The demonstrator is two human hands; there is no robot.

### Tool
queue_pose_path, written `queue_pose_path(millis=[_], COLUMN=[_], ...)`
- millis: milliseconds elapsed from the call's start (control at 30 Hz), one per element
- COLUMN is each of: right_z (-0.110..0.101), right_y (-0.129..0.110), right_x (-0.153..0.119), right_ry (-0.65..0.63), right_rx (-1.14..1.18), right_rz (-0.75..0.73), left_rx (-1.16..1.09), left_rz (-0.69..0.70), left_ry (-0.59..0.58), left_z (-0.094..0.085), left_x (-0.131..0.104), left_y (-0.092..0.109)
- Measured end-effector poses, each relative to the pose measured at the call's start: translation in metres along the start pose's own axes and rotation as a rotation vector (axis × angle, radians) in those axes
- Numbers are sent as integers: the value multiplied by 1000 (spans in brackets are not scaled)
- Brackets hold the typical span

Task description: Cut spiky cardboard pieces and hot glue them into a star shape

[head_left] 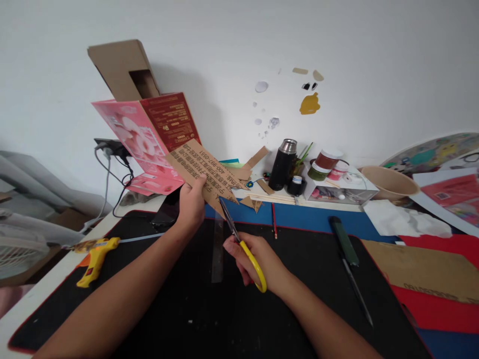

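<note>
A piece of printed brown cardboard [204, 172] is held up over the far side of the black mat [175, 319]. My left hand [192, 202] grips its lower left edge, thumb on the printed face. In my right hand [252, 259] are scissors with yellow handles [254, 264]; their metal blades point up and left and meet the cardboard's lower tip. Beneath, a clear ruler [217, 249] lies on the mat, partly covered by the cardboard.
A yellow glue gun [95, 257] lies at the left, and a green cutter [344, 242] and a pen [357, 291] at the right. Behind stand a pink box [138, 134], a black flask [283, 164] and paint jars [328, 160]. A red pencil [274, 221] lies beyond my right hand.
</note>
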State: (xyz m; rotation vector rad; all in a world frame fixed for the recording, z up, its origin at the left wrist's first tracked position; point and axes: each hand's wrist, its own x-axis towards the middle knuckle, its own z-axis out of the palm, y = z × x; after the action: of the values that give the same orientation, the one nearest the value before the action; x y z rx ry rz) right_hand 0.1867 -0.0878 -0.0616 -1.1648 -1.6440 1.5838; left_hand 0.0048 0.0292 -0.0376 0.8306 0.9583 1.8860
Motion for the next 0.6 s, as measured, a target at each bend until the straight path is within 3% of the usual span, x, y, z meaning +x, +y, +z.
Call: queue_pose_path(millis=[600], right_z=[1], right_y=[-1], right_x=[0], right_ry=[12], right_rx=[7], right_rz=[-14], left_rx=[15], left_rz=[-30], left_ry=[-46], left_z=[-1], left_x=[-1], left_y=[-4])
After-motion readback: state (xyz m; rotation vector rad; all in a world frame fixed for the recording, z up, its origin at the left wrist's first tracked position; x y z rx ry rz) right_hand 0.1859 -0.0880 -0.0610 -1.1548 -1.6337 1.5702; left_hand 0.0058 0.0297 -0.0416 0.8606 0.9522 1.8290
